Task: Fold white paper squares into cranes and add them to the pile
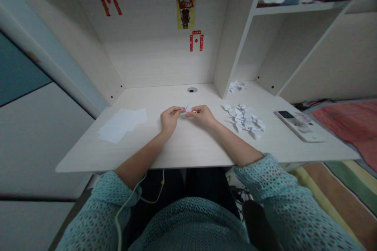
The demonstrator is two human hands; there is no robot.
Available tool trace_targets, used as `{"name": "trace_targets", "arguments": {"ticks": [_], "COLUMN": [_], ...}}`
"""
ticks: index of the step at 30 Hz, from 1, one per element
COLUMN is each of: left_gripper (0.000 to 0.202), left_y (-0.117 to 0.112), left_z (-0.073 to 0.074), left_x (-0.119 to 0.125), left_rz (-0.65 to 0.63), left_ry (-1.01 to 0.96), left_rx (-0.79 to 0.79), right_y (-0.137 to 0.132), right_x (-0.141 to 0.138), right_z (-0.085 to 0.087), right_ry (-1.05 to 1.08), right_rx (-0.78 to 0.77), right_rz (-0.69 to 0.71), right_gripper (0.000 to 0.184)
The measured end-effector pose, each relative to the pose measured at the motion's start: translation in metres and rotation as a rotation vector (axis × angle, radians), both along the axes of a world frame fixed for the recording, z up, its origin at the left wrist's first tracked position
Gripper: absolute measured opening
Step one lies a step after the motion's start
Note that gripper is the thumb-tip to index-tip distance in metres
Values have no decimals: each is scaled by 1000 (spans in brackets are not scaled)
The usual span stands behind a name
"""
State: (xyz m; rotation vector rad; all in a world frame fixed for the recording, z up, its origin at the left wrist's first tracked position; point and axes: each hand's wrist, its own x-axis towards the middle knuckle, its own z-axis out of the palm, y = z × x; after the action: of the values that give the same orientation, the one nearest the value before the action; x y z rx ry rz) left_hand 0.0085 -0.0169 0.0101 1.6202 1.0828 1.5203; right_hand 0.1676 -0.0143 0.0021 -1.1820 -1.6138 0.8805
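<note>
Between my two hands, over the middle of the white desk, is a small folded piece of white paper (188, 109). The fingers of my left hand (171, 119) pinch its left side. On the opposite side, my right hand (204, 115) grips it between thumb and fingers. A thin point of the paper sticks up between the fingertips; the rest is partly covered by them. To the left lie flat white paper sheets (122, 124), overlapping. A heap of small folded paper pieces (245, 119) lies right of my right hand.
More folded paper (238, 86) sits at the back beside the shelf divider. A pale phone-like device (304, 129) rests on the desk's right side. A round cable hole (192, 90) is near the back panel. A light cable (119, 219) hangs by my left sleeve.
</note>
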Motion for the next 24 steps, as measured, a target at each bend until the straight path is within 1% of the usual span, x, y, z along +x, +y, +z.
{"name": "trace_targets", "arguments": {"ticks": [3,6,10,13,16,20,24], "left_gripper": [13,13,9,7,10,13,14], "left_y": [-2,-5,-10,-11,-9,-2,5], "left_z": [1,4,9,10,8,2,-2], "left_x": [0,-3,-7,-8,-6,-2,1], "left_rz": [26,51,56,47,27,2,-12], "left_ry": [37,121,234,251,189,42,-103], "left_rx": [2,45,140,175,149,51,-55], "right_y": [1,2,2,3,3,3,4], "right_x": [1,2,2,1,1,2,3], "right_z": [-1,-1,-2,-3,-2,-1,-2], "right_ry": [-17,-10,79,109,105,84,-15], "right_rx": [9,1,-25,-51,-58,-32,19], "right_rz": [0,0,57,92,81,74,37], "right_gripper": [45,44,43,42,43,43,44]}}
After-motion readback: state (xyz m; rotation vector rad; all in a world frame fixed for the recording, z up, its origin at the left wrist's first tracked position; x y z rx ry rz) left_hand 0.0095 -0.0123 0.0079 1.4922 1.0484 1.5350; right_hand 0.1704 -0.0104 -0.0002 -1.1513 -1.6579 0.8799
